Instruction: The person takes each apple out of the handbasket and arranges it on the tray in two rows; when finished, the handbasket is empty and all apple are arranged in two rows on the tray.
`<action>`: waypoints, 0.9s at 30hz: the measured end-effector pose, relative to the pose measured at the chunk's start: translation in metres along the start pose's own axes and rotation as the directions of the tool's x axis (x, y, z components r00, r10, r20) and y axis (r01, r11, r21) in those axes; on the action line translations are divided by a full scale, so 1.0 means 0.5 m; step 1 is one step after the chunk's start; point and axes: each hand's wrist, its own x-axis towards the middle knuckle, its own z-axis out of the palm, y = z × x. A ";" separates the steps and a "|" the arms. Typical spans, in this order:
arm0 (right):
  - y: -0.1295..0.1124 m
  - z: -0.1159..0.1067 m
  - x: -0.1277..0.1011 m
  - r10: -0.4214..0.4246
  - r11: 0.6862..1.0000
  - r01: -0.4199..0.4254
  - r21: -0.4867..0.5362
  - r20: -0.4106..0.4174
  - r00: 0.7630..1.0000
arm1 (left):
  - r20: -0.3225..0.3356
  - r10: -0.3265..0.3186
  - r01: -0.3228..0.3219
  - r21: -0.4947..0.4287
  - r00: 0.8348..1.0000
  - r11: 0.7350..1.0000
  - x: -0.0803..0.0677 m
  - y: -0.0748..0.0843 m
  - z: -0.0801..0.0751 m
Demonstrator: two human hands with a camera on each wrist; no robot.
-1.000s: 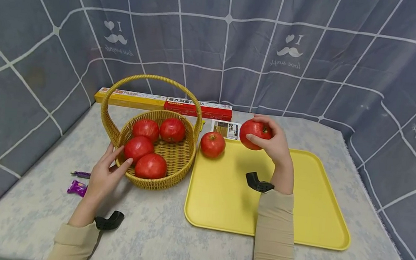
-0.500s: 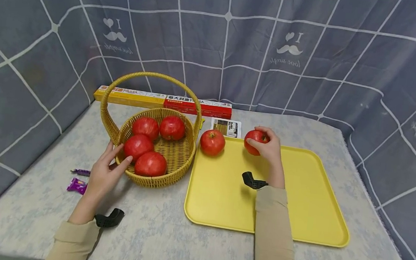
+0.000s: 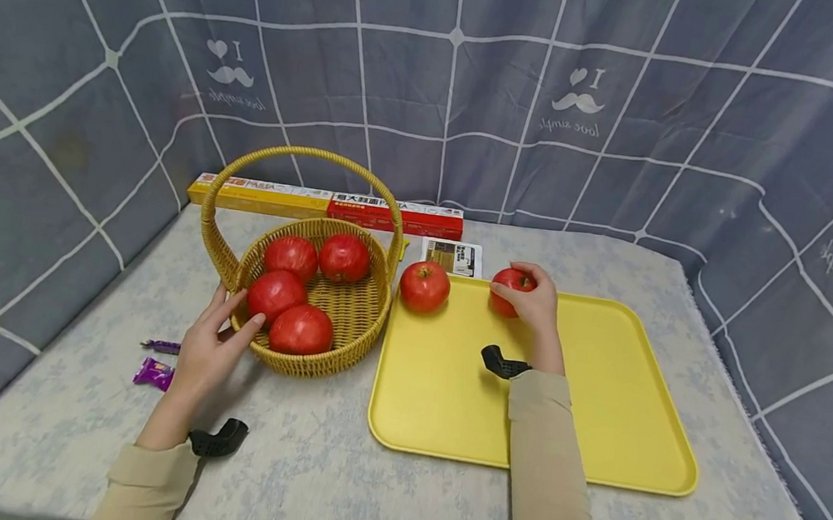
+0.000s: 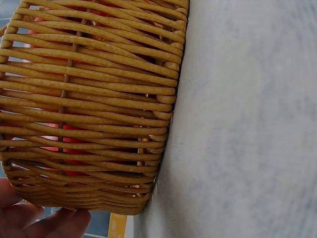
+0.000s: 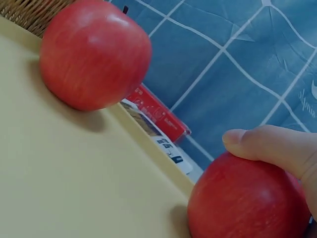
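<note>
Right hand (image 3: 536, 301), right of center in the head view, grips a red apple (image 3: 511, 279) at the back edge of the yellow tray (image 3: 450, 380). Thumb on near side, fingers around the far side, gap only as wide as the fruit. Right wrist view: thumb lies across the top of it, lower right; other fingers mostly out of sight. Apple is low, shadow right beside it; can't tell if the tray takes its full weight.

2nd apple (image 3: 425, 287) sits at the tray's back left corner, center of frame, upright, stem up, untouched.

Left hand (image 3: 216, 345), left of center, rests against the left side of the wicker basket (image 3: 316, 365), thumb and fingers spread wide, no apple held. Left wrist view: fingertips at the basket's edge, lower left. Can't tell how firm the contact is.

4 apples (image 3: 281, 295) inside the basket, mostly left and back; handle stands up. Behind it, 2 pasta boxes: yellow box (image 3: 260, 197), red box (image 3: 395, 218). Flat packet (image 3: 454, 257) just behind the tray. Purple wrapped candy (image 3: 154, 374) lower left, near left hand. Gridded gray-blue curtain (image 3: 448, 87) across the top.
</note>
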 end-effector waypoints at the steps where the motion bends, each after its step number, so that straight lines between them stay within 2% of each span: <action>1: 0.000 0.001 0.001 -0.002 1.000 0.002 -0.011 -0.008 1.000 | 0.001 -0.002 0.002 0.002 1.000 1.000 0.000 0.000 0.000; 9: -0.010 0.004 -0.001 -0.017 0.994 0.014 -0.111 -0.030 0.999 | 0.006 -0.021 0.021 0.012 1.000 1.000 0.000 0.000 0.000; 13: -0.038 0.000 -0.014 -0.100 0.983 0.082 -0.165 -0.104 0.990 | 0.013 -0.024 0.024 0.020 1.000 1.000 -0.002 0.000 0.000; 17: -0.077 -0.006 -0.031 -0.220 0.975 0.209 -0.078 -0.182 0.959 | 0.020 -0.027 0.026 0.026 0.999 0.999 -0.002 0.001 0.001; 19: -0.092 -0.008 -0.038 -0.254 0.967 0.256 -0.017 -0.200 0.946 | 0.024 -0.029 0.028 0.030 0.999 0.999 -0.003 0.001 0.002; 23: -0.123 -0.009 -0.053 -0.300 0.944 0.320 0.080 -0.200 0.933 | 0.029 -0.035 0.034 0.037 0.999 0.999 -0.003 0.003 0.000; 27: -0.170 0.001 -0.074 -0.379 0.890 0.404 0.211 -0.146 0.914 | 0.024 -0.031 0.030 0.030 0.999 0.999 -0.001 0.003 -0.002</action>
